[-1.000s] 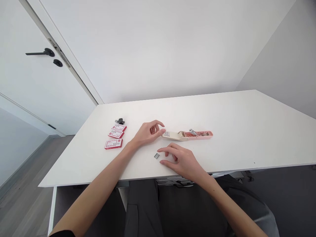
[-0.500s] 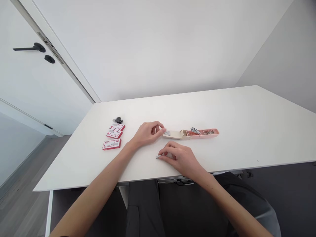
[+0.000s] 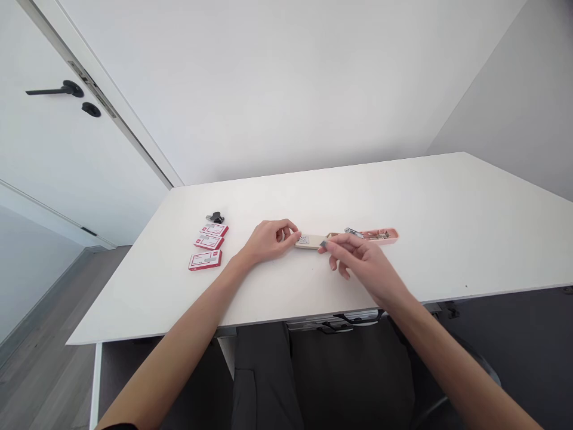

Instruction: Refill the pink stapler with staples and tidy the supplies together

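An opened stapler (image 3: 353,236) lies flat on the white table (image 3: 447,215), its cream end to the left and its pink tray to the right. My left hand (image 3: 268,240) pinches the cream end with thumb and fingers and holds it down. My right hand (image 3: 358,258) hovers just in front of the stapler's middle. Between its thumb and forefinger it pinches a small grey strip of staples (image 3: 323,243).
Three red and white staple boxes (image 3: 207,249) lie in a row at the left of the table, with a black binder clip (image 3: 215,218) behind them. A white door with a black handle (image 3: 56,91) stands at the far left.
My right hand closed on the staple strip lying near the table's front edge, lifted it, and moved up and right to the stapler. My left hand stayed put.
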`<state>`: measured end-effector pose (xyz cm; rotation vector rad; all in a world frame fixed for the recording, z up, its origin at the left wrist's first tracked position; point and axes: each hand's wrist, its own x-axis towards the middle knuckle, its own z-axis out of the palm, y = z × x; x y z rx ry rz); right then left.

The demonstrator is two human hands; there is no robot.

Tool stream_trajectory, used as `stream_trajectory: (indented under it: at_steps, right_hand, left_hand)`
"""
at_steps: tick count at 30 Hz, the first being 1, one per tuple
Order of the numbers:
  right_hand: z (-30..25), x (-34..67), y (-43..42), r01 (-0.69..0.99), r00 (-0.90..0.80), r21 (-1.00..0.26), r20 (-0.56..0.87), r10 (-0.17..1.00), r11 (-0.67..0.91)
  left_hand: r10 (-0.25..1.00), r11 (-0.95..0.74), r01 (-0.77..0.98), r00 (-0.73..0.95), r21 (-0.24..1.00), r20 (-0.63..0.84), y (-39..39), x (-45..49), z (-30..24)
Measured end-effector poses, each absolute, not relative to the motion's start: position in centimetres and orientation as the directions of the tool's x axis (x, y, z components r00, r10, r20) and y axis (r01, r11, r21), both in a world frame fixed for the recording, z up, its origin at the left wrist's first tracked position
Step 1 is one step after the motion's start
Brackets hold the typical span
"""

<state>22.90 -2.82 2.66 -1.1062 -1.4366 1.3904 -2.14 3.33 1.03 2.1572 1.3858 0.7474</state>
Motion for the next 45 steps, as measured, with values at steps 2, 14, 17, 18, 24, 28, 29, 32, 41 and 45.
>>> stream_trajectory:
  at_steps: [2,14,17,18,24,28,29,32,41,45]
  right_hand:
    - [3.2,24.2,-2.4,0.078,-0.206,-0.997,-0.036,0.978,-0.020]
    - [5.5,28.7,-1.2,0.176,-0.071,-0.983,-0.060,0.996,-0.047]
    - [5.8,28.7,-1.2,0.236,-0.055,-0.972,-0.021,0.998,-0.008]
    - [5.8,28.7,-1.2,0.272,-0.049,-0.962,-0.012,0.999,0.002]
    - [5.7,28.3,-0.9,0.482,0.010,-0.876,0.002,1.000,-0.003]
    - [5.6,28.2,-0.5,0.518,0.022,-0.855,0.014,1.000,0.001]
    - [5.6,28.2,-0.4,0.519,0.024,-0.855,0.006,1.000,-0.007]
    - [5.8,28.2,-0.1,0.523,0.030,-0.852,-0.010,1.000,-0.024]
    - [5.8,28.6,0.2,0.533,0.003,-0.846,0.027,1.000,0.021]
    - [6.1,28.8,0.5,0.617,0.002,-0.778,0.156,0.988,0.122]
  left_hand:
    - [0.922,-0.374,0.665,0.340,0.647,0.185,3.4,-2.1,1.0]
    - [0.923,-0.367,0.652,0.343,0.663,0.174,3.5,-2.0,0.9]
    - [0.921,-0.375,0.658,0.343,0.653,0.183,3.5,-2.0,1.0]
    - [0.921,-0.376,0.659,0.343,0.652,0.185,3.5,-1.9,1.0]
    - [0.922,-0.375,0.660,0.341,0.650,0.186,3.5,-1.8,1.1]
    - [0.923,-0.372,0.659,0.339,0.654,0.184,3.5,-1.9,1.1]
    - [0.923,-0.371,0.659,0.339,0.655,0.183,3.5,-1.9,1.0]
    - [0.922,-0.372,0.658,0.340,0.654,0.182,3.6,-1.9,1.0]
    - [0.919,-0.379,0.663,0.350,0.646,0.181,3.6,-1.9,1.1]
    - [0.918,-0.381,0.660,0.353,0.647,0.180,3.5,-1.9,1.0]
